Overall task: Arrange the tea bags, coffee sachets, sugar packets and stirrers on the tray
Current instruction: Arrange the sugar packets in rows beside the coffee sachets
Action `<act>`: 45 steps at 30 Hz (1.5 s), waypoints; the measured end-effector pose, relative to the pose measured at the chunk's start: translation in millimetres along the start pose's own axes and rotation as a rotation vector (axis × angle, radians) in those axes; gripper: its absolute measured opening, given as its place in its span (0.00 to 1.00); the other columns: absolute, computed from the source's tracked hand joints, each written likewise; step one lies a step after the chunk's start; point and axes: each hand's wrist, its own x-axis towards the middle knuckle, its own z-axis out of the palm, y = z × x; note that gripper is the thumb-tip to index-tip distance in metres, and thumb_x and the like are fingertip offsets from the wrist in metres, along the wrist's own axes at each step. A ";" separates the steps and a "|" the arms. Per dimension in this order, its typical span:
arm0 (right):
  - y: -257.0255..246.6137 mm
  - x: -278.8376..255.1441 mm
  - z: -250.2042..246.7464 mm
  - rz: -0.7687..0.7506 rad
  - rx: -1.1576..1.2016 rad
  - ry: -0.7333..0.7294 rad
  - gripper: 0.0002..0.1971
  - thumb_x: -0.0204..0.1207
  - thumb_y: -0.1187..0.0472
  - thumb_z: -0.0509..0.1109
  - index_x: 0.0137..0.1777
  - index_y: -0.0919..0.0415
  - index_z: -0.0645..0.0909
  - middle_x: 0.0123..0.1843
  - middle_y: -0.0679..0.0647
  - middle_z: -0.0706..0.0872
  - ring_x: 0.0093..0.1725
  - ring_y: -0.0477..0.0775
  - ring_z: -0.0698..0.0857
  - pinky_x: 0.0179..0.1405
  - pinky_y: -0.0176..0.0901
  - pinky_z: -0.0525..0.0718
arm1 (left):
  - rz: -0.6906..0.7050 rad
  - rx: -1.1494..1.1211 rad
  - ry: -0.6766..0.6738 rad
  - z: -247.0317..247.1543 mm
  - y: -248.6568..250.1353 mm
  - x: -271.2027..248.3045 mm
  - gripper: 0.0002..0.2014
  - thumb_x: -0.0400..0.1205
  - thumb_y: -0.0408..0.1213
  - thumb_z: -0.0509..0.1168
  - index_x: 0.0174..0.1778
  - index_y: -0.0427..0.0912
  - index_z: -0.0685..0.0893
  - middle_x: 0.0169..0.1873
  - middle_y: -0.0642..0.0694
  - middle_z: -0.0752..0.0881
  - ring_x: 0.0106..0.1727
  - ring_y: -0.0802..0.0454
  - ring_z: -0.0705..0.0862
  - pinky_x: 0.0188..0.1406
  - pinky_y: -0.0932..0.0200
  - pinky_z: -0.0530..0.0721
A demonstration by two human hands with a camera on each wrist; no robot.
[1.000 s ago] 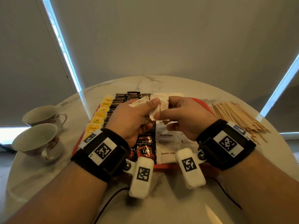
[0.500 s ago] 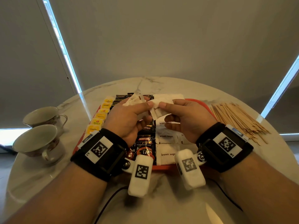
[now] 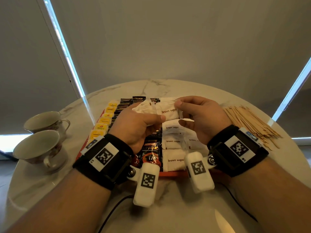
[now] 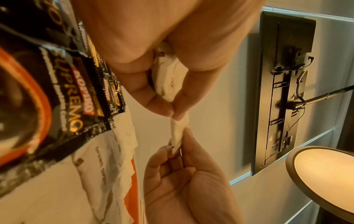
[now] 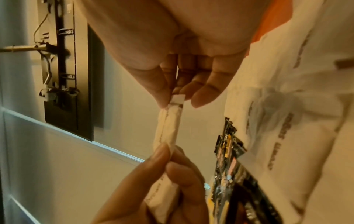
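Brown sugar packet [image 3: 168, 111] raised, label head-view only; left-hand [image 3: 134, 125] spares perhaps.

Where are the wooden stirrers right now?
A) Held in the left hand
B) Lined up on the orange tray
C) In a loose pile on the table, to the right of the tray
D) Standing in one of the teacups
C: the wooden stirrers lie heaped on the marble table, right of the orange tray.
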 end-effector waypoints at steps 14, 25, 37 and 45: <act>-7.5 4.3 -49.7 0.207 -0.295 0.227 0.08 0.76 0.76 0.75 0.53 0.67 0.86 0.42 0.62 0.90 0.32 0.54 0.88 0.37 0.47 0.92 | -0.139 -0.241 0.101 4.6 11.5 -5.9 0.11 0.89 0.24 0.57 0.63 0.27 0.81 0.47 0.31 0.94 0.48 0.36 0.95 0.38 0.53 0.94; -6.9 0.0 -56.4 0.343 -0.347 0.211 0.09 0.74 0.77 0.76 0.52 0.67 0.86 0.49 0.64 0.92 0.45 0.60 0.90 0.47 0.51 0.91 | -0.133 -0.259 0.112 4.0 12.9 -6.6 0.15 0.89 0.23 0.56 0.71 0.26 0.77 0.46 0.32 0.94 0.48 0.37 0.96 0.38 0.54 0.94; -9.3 0.7 -52.0 0.229 -0.442 0.258 0.07 0.75 0.71 0.77 0.52 0.65 0.88 0.43 0.60 0.86 0.32 0.51 0.80 0.29 0.42 0.81 | -0.137 -0.209 0.063 1.7 11.0 -3.3 0.15 0.91 0.26 0.57 0.73 0.31 0.77 0.48 0.35 0.95 0.50 0.38 0.95 0.33 0.55 0.93; -13.8 -2.5 -30.0 0.329 -0.514 0.052 0.09 0.81 0.64 0.74 0.55 0.70 0.89 0.44 0.60 0.92 0.36 0.51 0.85 0.36 0.41 0.81 | -0.136 -0.185 0.062 1.2 7.1 -1.4 0.16 0.91 0.26 0.57 0.75 0.33 0.76 0.49 0.35 0.95 0.50 0.38 0.95 0.33 0.55 0.92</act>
